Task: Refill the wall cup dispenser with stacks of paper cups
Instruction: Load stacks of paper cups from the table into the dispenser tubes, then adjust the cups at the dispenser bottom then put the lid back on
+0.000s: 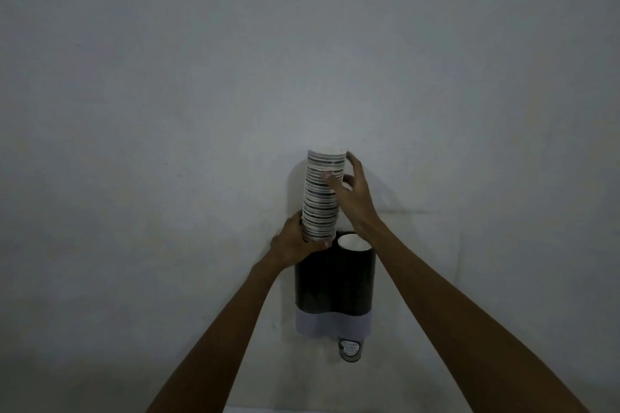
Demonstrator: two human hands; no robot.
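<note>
A tall stack of paper cups (320,198) with dark stripes stands upright above the left tube of a black wall cup dispenser (332,282). My left hand (295,243) grips the stack's bottom end at the tube mouth. My right hand (352,194) holds the stack's upper part from the right, fingers around it. The right tube shows a white cup rim (354,241) at its top. The dispenser has a pale lower band (332,323), and one cup (350,349) hangs out beneath the right tube.
A plain grey wall (167,111) fills the view around the dispenser. The scene is dim. A pale edge (302,409) shows at the bottom of the frame.
</note>
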